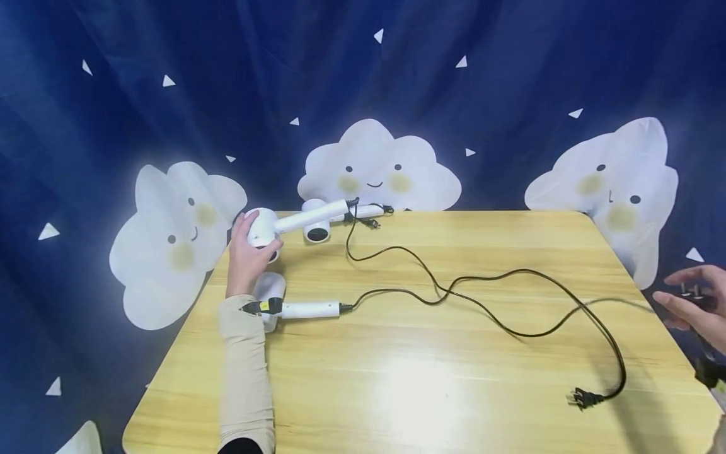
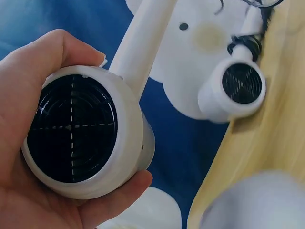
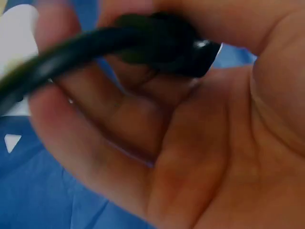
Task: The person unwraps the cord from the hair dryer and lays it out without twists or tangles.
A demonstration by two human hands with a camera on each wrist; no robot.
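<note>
Left hand (image 1: 245, 249): curled round the head of the held dryer (image 1: 263, 234), whose handle runs off to the right of my fingers. Whether it touches the table (image 1: 340, 391): cannot tell.

Right hand (image 1: 706, 325): narrow, pinching the held plug (image 1: 701, 300), prongs exposed, at the table's right edge.

Held cord (image 1: 397, 248): seems to join held dryer to held plug, crossing the near cord (image 1: 522, 271) between my hands.

Near dryer (image 1: 312, 309): nearer me than my left hand, partly behind my wrist. Loose plug (image 1: 587, 398): left of and nearer me than my right hand.

Far dryer (image 1: 314, 214): just right of my left hand, partly behind the held handle.

Risks, as I judge them: a right-hand pull could snag at the crossings and drag the near dryer; a swing of the held handle could knock the far dryer; the smooth round head could slip if my grip slackens; lowering my left wrist could bump the near dryer.
</note>
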